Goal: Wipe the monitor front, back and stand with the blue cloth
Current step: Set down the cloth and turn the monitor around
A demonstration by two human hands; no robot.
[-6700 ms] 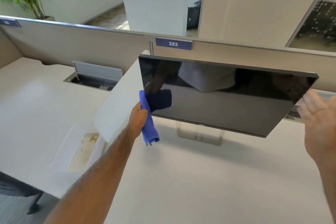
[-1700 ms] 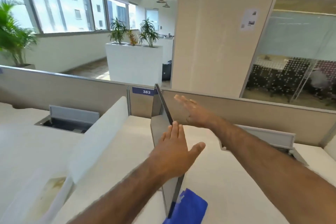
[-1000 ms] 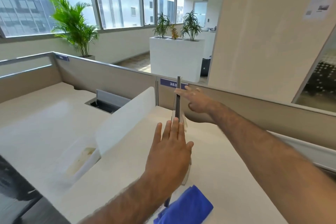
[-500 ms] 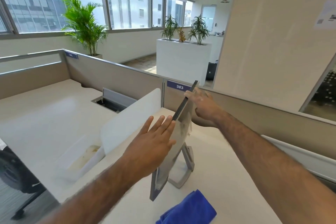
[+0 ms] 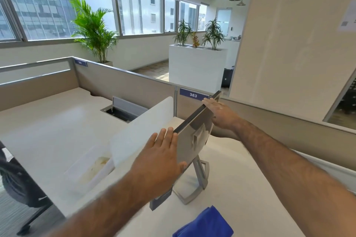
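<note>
Two hands (image 5: pixel 163 159) (image 5: pixel 221 114) on monitor (image 5: pixel 194 129), blue cloth (image 5: pixel 208 223) nearby

Two arms are shown bare from the edge of the view to the wrists, with dark hair seen along both forearms. The left hand (image 5: pixel 161 161) and the right hand (image 5: pixel 221 114) are likewise uncovered; the near left forearm is blurred

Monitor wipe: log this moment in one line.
monitor: silver back showing | left hand: flat on near edge | right hand: far edge | blue cloth: on desk, unheld
</note>
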